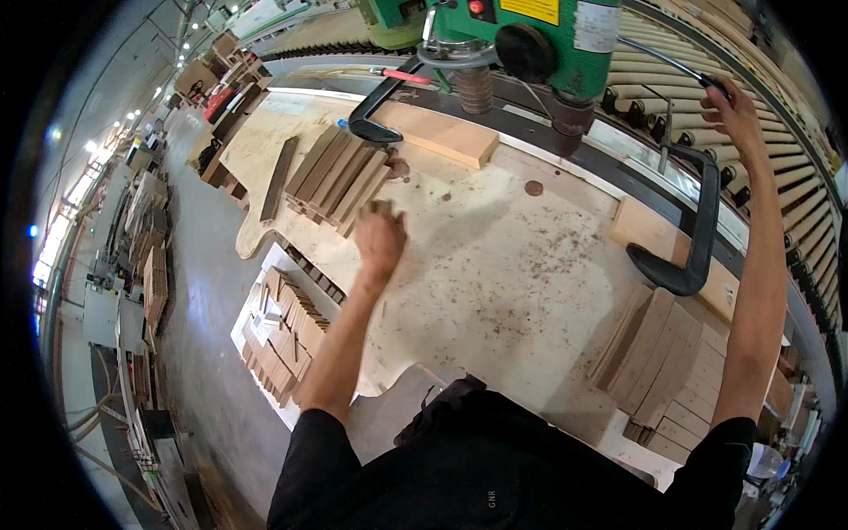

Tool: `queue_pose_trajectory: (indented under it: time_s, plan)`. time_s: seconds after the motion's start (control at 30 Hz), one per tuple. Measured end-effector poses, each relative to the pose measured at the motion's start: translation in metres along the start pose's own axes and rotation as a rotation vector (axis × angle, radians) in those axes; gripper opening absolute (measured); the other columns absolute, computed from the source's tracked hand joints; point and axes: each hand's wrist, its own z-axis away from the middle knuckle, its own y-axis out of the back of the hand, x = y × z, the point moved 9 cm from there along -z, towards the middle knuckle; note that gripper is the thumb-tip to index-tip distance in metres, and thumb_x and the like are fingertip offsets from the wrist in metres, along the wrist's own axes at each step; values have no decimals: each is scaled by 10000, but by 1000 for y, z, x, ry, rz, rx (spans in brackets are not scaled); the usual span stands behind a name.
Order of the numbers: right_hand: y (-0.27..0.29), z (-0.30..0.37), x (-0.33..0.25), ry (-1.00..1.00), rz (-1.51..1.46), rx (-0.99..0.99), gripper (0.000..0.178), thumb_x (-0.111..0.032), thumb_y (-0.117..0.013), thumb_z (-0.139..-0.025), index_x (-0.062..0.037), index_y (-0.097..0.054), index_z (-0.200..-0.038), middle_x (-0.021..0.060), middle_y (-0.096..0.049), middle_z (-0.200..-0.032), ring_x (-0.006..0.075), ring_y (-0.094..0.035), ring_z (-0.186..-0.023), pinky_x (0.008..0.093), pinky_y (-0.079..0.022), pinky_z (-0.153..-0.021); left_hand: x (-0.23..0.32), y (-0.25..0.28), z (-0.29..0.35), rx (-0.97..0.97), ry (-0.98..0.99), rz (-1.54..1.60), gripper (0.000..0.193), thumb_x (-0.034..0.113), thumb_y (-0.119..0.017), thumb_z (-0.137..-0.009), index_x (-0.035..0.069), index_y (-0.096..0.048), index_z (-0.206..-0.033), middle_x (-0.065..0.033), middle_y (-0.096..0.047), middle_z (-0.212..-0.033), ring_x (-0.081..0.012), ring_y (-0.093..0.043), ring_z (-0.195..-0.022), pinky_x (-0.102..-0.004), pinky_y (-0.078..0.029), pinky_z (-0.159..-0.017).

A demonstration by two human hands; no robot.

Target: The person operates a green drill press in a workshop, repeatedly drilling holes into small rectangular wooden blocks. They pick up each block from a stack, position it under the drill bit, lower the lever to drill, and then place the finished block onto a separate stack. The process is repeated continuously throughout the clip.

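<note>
My right hand (731,115) is closed around the black-knobbed end of a metal lever (664,62) on a green drill press (570,79). My left hand (380,243) is over the wooden board (495,327), its fingers curled beside the near right end of a stack of brown wooden strips (336,181). Whatever those fingers hold, if anything, is hidden. One separate strip (279,179) lies left of the stack. The machine's spindle end (572,119) stands over the far edge of the board, beyond both forearms.
Black C-clamps (377,115) (698,221) grip pale wood blocks (437,132) (649,228) along the far edge. More wood pieces (654,353) are stacked at the right. Cut pieces lie on a white surface (238,331) at lower left. A roller conveyor (680,75) runs behind.
</note>
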Motion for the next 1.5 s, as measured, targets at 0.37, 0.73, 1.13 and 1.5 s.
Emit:
queue_pose_trajectory:
  time_s: [0.37,0.73,1.13,1.5]
  plan:
    - [4,-9,15,-41,-58,14,555,-427,-603,-930,-132,-490,-1387,57,-685,-979,142,-657,-826,322,-519,-727,-49,-28,-26,89,-42,-275,144,13,-596,-715,-49,-643,-836,-180,-495,-1115,-359,-482,-1054,-455,-398,-882]
    - [0,-5,8,-53,-106,-61,544,-399,-577,-954,-104,-469,-1398,46,-679,-964,111,-656,-801,261,-495,-660,-55,-13,-63,-79,46,-279,147,109,-583,-840,40,-702,-895,-184,-605,-1072,-360,-589,-1043,-404,-526,-816]
    - [-3,-1,1,44,-84,-44,553,-454,-581,-934,-106,-496,-1355,69,-685,-998,155,-673,-878,293,-510,-738,-113,-121,-90,-476,-24,-607,104,230,-546,-890,185,-638,-904,-30,-642,-915,-214,-595,-922,-392,-406,-833]
    - [-4,-5,7,71,-128,-36,527,-436,-571,-952,-123,-491,-1369,62,-698,-976,152,-696,-838,316,-540,-713,48,-29,-60,200,-699,172,140,68,-626,-747,55,-598,-884,-146,-608,-778,-327,-617,-742,-408,-506,-659]
